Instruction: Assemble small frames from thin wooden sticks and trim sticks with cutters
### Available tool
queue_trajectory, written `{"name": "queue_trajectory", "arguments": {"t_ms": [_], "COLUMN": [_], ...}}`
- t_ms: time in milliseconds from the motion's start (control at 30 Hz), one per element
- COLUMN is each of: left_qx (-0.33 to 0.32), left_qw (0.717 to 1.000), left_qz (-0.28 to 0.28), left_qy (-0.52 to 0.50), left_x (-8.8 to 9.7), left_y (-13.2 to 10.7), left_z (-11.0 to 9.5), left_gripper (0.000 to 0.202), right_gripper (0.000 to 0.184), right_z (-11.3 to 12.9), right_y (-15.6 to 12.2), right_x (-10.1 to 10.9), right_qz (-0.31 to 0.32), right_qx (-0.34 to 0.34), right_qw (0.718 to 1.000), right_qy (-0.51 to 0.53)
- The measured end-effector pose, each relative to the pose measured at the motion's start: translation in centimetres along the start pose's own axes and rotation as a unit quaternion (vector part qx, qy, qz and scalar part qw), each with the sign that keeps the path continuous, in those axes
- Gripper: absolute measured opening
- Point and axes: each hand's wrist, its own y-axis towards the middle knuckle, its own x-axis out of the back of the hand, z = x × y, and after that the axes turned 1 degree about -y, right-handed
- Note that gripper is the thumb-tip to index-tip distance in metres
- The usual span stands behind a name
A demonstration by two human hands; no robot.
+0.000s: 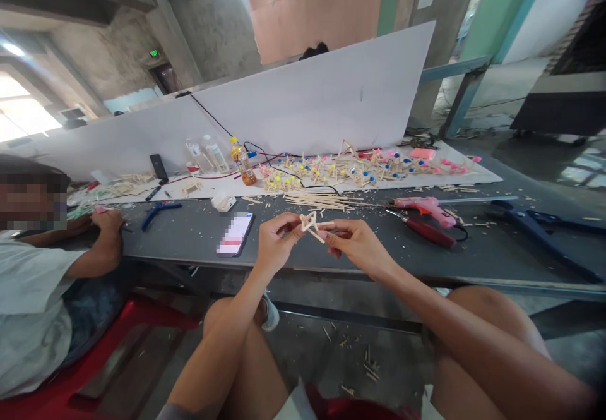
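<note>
Over the table's front edge, my left hand (277, 238) pinches one side of a small wooden stick frame (310, 221) made of short pale sticks joined at angles. From the other side, my right hand (357, 243) has its fingers closed on sticks that stick out of the same frame. Fingertips hide some of the joints. Just beyond the hands lies a heap of loose wooden sticks (324, 201). A phone (235, 234) with a lit screen lies on the table to the left of my left hand.
To the right lie a pink glue gun (426, 208), a red-handled tool (428, 230) and large blue-handled cutters (544, 240). Many stick models with coloured balls (322, 170) stand behind, beside a drink bottle (242, 162). At left a co-worker (38, 281) sits near blue pliers (158, 213).
</note>
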Motion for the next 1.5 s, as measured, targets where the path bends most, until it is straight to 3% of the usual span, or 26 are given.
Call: {"name": "queue_trajectory", "arguments": {"t_ms": [133, 333, 467, 633, 733, 967, 1500], "left_qx": [-0.021, -0.077, -0.095, -0.078, -0.053, 0.053, 0.032], "left_qw": [1.000, 0.995, 0.993, 0.995, 0.998, 0.998, 0.999], "left_qz": [-0.009, -0.027, -0.023, -0.013, -0.008, -0.009, 0.029], "left_qy": [0.006, 0.056, 0.063, 0.054, 0.029, -0.034, -0.030], "left_x": [0.0, -0.1, -0.1, -0.2, -0.2, -0.1, -0.5], "left_y": [0.0, -0.1, -0.2, -0.2, -0.2, -0.1, 0.1], "left_z": [0.0, -0.2, -0.3, -0.2, -0.2, 0.4, 0.3], "left_gripper": [0.022, 0.017, 0.015, 0.017, 0.018, 0.025, 0.021], "right_gripper": [0.035, 0.030, 0.027, 0.021, 0.021, 0.019, 0.018], "right_z": [0.1, -0.3, 0.0, 0.6, 0.9, 1.7, 1.6], "right_y": [0.1, 0.1, 0.1, 0.0, -0.2, -0.3, -0.5], "right_x": [0.2, 0.3, 0.4, 0.3, 0.3, 0.4, -0.1], "right_qz": [-0.023, -0.130, -0.165, -0.164, -0.145, -0.146, -0.128], "right_qx": [0.027, 0.057, 0.073, 0.125, 0.120, 0.144, 0.183], "right_qw": [0.999, 0.990, 0.983, 0.978, 0.981, 0.973, 0.961], "right_qy": [0.009, -0.012, -0.015, -0.037, -0.056, -0.106, -0.161]}}
